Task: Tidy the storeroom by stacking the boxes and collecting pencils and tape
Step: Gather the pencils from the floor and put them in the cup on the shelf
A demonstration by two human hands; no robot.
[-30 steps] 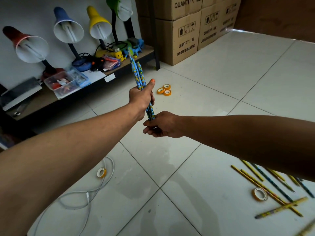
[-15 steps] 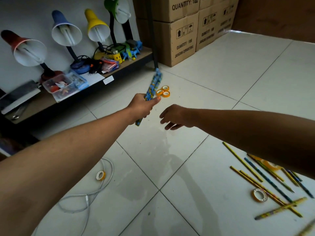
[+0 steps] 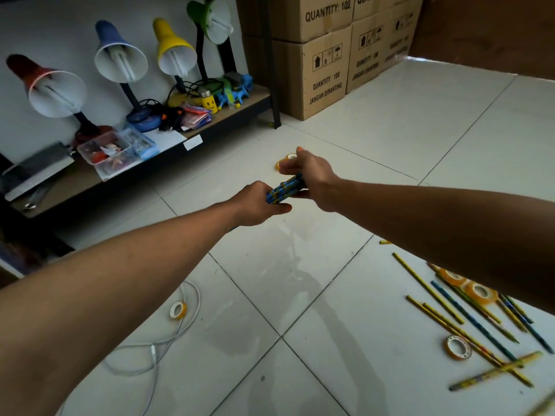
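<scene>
White floor tiles (image 3: 405,151) of a storeroom, both hands meeting on one bundle.

Left hand (image 3: 255,204) and right hand (image 3: 312,178) each curl round an end of the blue patterned pencils (image 3: 285,189), held above the floor. Loose pencils (image 3: 450,322) and a tape roll (image 3: 457,347) lie at lower right; cardboard boxes (image 3: 321,73) stand stacked behind, beside a shelf of desk lamps (image 3: 120,60).

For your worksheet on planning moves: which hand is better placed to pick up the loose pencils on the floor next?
Probably the right hand: the loose pencils lie under the right forearm, and the left hand already has a grip on the pencil bundle and could keep it.
</scene>
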